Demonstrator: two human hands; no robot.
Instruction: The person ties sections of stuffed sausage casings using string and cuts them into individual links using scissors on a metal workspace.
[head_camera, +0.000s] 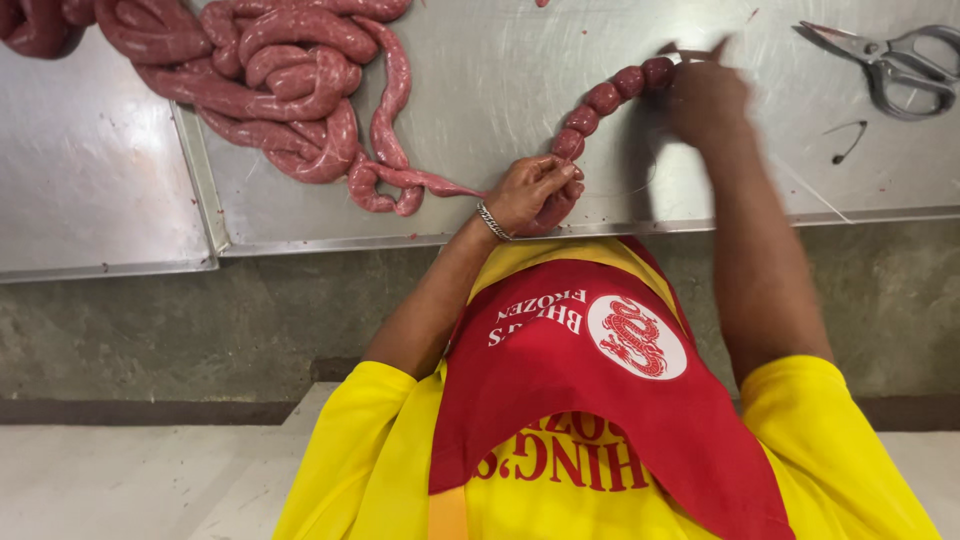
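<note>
Keep your left hand (532, 192) pinched tight on the sausage rope (600, 100) while your blurry right hand (703, 98), fingers closed on its end, ties each small link evenly.

Sausage rope (270, 80) is reddish-pink, flecked white; the steel table (500, 90) is dull silver-grey with tiny red specks; scissors (895, 65) are silver; the shirt (380, 470) is bright yellow, the apron (600, 400) red with a white dragon disc
</note>
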